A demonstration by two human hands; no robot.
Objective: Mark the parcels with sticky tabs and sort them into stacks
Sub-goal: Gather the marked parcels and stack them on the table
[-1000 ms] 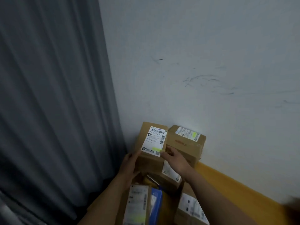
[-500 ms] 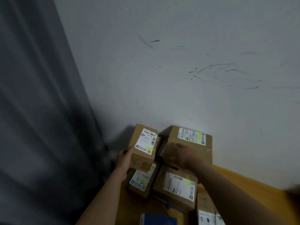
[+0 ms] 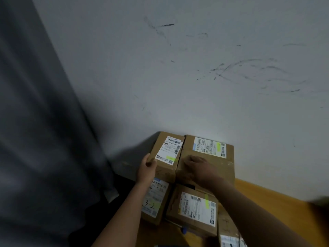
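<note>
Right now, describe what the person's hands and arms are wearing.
The left hand and right hand are bare: no gloves, and no ring, watch or wristband that the dim light lets me make out. Both forearms are uncovered too, with no sleeve in view.

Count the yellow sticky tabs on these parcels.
3: one on the rear left parcel in the left hand, one on the rear right parcel, one on the front middle parcel. Others may be hidden.

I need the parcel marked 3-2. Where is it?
Head view, lower centre: the 3-2 parcel lies in front of the small box the left hand grips, left of the tabbed parcel.
</note>
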